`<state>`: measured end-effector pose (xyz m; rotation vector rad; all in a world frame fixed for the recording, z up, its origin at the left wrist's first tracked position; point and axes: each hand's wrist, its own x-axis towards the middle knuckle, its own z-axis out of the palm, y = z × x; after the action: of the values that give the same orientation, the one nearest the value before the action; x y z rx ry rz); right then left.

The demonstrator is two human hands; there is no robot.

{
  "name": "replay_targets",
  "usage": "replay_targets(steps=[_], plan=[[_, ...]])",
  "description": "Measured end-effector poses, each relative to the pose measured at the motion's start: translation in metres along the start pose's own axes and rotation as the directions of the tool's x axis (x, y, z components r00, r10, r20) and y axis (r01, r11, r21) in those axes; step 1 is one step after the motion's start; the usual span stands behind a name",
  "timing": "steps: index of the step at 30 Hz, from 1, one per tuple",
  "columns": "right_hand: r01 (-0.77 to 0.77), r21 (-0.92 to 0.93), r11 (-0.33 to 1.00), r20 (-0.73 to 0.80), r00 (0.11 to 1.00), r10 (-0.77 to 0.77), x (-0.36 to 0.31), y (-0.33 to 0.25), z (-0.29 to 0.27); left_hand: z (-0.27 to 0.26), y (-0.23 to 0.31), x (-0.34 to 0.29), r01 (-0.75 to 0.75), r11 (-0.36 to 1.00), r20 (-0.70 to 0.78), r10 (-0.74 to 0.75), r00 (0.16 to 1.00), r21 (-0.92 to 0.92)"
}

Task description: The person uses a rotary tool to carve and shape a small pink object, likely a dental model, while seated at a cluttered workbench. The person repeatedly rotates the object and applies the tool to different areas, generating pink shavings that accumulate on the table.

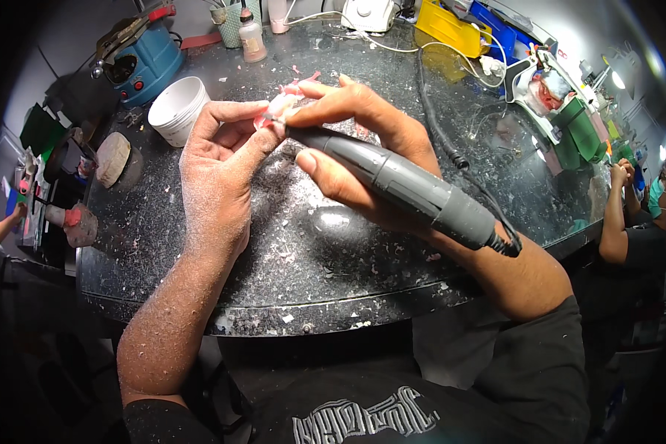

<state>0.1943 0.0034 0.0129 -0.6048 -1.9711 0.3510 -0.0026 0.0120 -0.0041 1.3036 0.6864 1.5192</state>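
My left hand [218, 159], coated in pale dust, pinches a small pink-and-white denture [292, 96] between thumb and fingers. Much of that piece is hidden behind the fingers. My right hand [385, 122] is closed round a thick black rotary handpiece [403, 181], its nose pointing left at the denture. The tip is right by my left fingertips; whether it touches the denture, I cannot tell. My right index finger also reaches over beside the denture. Both hands are above the dark, speckled tabletop [333, 274], which is strewn with white and pink shavings.
Left of my hands stand a white cup [179, 111], a plaster-like block [114, 159] and a blue machine [144, 66]. A dropper bottle [251, 41] and yellow bin [449, 29] sit at the back. A black cable [433, 118] crosses the table. Another person's hand [621, 174] shows far right.
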Motion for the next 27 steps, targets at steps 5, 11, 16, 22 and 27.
replay_targets(steps=[5,11,16,22,27], plan=[[-0.058,0.103,0.993,-0.073,0.995,0.066,-0.004,0.004,0.010,0.000,0.000,-0.001,0.003,1.000,0.003,-0.003,1.000,0.017],[0.084,0.043,0.995,-0.050,0.995,-0.082,0.000,0.008,0.004,0.001,-0.001,0.000,0.025,1.000,-0.007,-0.025,1.000,-0.004],[-0.175,0.276,0.945,-0.232,0.942,0.242,0.002,0.001,0.004,0.002,0.002,0.004,0.180,0.969,0.002,-0.182,0.983,-0.170],[-0.076,0.108,0.991,-0.240,0.966,0.100,0.004,0.014,0.004,-0.002,0.004,0.002,0.333,0.919,0.126,-0.312,0.942,-0.211],[-0.232,0.294,0.927,-0.206,0.932,0.298,0.002,0.014,-0.002,-0.003,0.006,0.004,0.394,0.902,0.131,-0.375,0.918,-0.179]])
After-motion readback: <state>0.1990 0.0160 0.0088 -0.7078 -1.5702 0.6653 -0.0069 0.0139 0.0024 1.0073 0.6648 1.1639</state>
